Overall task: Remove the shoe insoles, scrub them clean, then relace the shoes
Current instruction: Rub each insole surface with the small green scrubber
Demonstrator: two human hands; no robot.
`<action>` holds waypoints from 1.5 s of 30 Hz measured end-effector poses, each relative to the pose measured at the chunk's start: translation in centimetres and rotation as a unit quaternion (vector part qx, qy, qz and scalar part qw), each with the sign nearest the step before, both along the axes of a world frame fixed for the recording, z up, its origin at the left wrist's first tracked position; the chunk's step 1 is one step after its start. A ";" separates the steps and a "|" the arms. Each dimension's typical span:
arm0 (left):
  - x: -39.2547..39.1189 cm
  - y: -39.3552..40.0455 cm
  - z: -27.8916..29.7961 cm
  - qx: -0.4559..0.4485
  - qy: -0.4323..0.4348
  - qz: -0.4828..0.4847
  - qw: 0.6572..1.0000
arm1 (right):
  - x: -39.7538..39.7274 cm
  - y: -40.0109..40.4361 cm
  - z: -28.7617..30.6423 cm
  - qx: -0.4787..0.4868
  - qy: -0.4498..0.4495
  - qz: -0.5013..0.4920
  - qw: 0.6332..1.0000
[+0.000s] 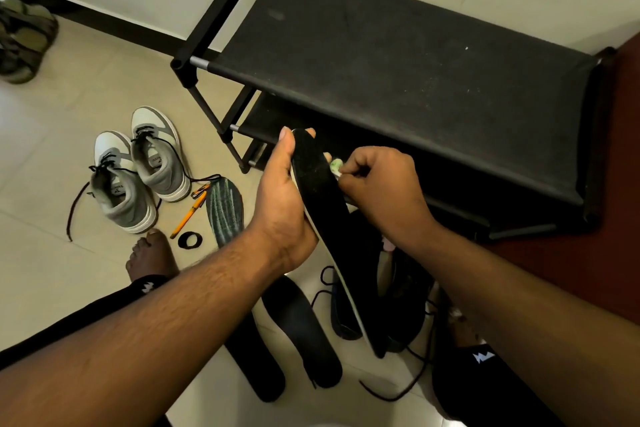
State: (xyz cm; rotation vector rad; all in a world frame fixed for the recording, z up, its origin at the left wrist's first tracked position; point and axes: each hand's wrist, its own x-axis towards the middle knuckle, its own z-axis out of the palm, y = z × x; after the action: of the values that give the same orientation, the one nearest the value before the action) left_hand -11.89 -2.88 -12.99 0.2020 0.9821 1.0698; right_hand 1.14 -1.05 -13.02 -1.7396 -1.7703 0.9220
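Note:
My left hand (pixel 284 198) grips a long black insole (pixel 323 204) with a white edge, held up in front of me. My right hand (pixel 377 187) pinches a small green and white brush (pixel 336 166) against the insole's upper right side. Two black insoles (pixel 301 326) lie on the floor below my arms. A green patterned insole (pixel 225 208) lies further left. A pair of grey and white sneakers (pixel 138 173) with loose black laces stands on the left. Dark shoes (pixel 398 295) with black laces sit under my right arm, partly hidden.
A black fabric shoe rack (pixel 398 55) stands against the wall right behind my hands. An orange pen (pixel 188 215) and a black ring (pixel 189 239) lie by the sneakers. My bare foot (pixel 152 256) rests on the tiles. Olive sandals (pixel 20 35) sit far left.

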 end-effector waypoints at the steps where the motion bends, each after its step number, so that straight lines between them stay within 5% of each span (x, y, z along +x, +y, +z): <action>1: -0.1 0.1 0.1 0.004 0.009 0.006 1.000 | 0.2 0.3 -0.2 -0.011 -0.002 -0.014 1.000; 5: -0.7 0.5 0.3 0.003 0.002 0.031 1.000 | -0.4 0.5 1.7 -0.003 0.072 -0.054 0.996; 9: -1.0 0.5 0.4 -0.010 -0.023 0.023 0.999 | -1.8 -1.6 4.7 0.003 0.167 0.017 0.986; 13: -0.7 0.3 0.3 -0.019 -0.019 0.031 0.999 | -2.4 -2.9 4.1 0.015 0.132 0.063 0.989; 23: -0.4 0.4 -0.3 -0.002 -0.048 0.048 0.998 | 0.1 0.3 0.1 -0.025 0.015 -0.017 0.999; 31: -1.4 0.9 0.3 -0.012 -0.057 0.028 0.998 | -1.6 -1.3 3.0 0.076 0.074 0.034 0.994; 36: -1.0 1.0 0.6 -0.022 -0.049 0.061 0.997 | -1.9 -2.6 2.7 0.140 -0.028 0.142 0.979; 42: -0.8 0.6 0.3 -0.021 -0.050 0.027 0.998 | 0.4 0.2 0.8 0.073 -0.178 0.099 0.976; 45: -1.0 0.7 0.2 -0.004 -0.044 0.013 0.999 | 0.9 0.9 0.6 0.089 -0.169 0.054 0.980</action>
State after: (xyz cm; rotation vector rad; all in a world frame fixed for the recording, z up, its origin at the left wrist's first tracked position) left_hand -12.93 -2.19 -12.81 0.1348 0.9126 1.0903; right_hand 2.00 -0.18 -12.41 -1.7764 -2.1083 0.5075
